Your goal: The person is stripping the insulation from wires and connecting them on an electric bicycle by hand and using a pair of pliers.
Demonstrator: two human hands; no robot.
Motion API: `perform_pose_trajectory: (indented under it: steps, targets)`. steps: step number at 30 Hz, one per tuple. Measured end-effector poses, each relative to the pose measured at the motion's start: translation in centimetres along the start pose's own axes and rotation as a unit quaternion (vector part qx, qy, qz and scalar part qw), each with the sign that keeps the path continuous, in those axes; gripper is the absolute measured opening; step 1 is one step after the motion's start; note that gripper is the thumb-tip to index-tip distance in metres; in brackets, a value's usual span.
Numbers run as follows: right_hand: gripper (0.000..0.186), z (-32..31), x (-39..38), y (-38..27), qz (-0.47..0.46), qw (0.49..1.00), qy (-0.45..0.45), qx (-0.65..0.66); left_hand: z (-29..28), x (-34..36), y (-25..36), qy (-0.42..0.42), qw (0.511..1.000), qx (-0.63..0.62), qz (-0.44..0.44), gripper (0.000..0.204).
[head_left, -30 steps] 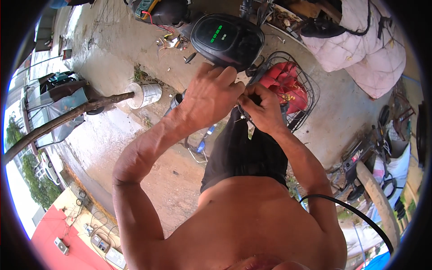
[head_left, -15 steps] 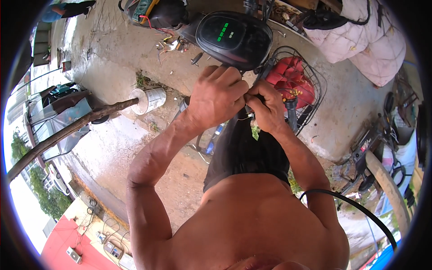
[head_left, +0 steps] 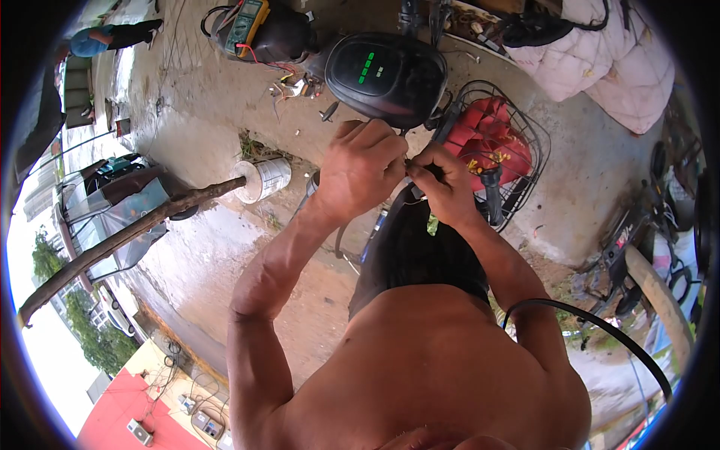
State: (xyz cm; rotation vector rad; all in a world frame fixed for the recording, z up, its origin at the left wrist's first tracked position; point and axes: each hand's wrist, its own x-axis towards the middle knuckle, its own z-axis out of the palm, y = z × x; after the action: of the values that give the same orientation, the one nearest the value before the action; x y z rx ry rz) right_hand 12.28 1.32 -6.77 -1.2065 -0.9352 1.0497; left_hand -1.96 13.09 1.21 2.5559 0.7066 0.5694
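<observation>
My left hand (head_left: 364, 165) is closed, its back turned up and its fingers curled out of sight. Close against it, my right hand (head_left: 444, 186) pinches with thumb and forefinger. A small dark piece shows between the fingertips, too small to name. Thin light wire (head_left: 412, 201) hangs just under the fingers, over my black shorts (head_left: 420, 259). Directly beyond both hands is the black display housing (head_left: 386, 79) of an electric scooter, with green lit bars. The scooter's handlebar grip (head_left: 491, 193) sticks out beside my right hand.
A wire basket (head_left: 541, 161) holding a red bag (head_left: 495, 127) stands right of the handlebar. A yellow-edged multimeter (head_left: 246, 26) lies on the black seat (head_left: 289, 37), with wire scraps on the ground below. A wooden pole (head_left: 135, 232) stands in a white bucket (head_left: 264, 178) at left.
The view has shifted slightly, so the surroundings sit a little differently. My hands stay together at the same spot; the right fingers have loosened slightly, and a small dark piece shows between them.
</observation>
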Motion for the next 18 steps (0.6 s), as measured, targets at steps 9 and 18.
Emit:
perform_pose_trajectory:
  steps: [9,18]
  targets:
    - [0.009,0.0,0.7,-1.7,0.196,0.977,-0.05,0.072,0.0,-0.2,-0.2,0.004,1.0,0.001,-0.03,0.019]
    - [0.011,-0.3,0.9,-2.2,0.185,0.977,-0.078,0.075,-0.5,0.3,-0.1,-0.013,1.0,-0.017,-0.004,0.02]
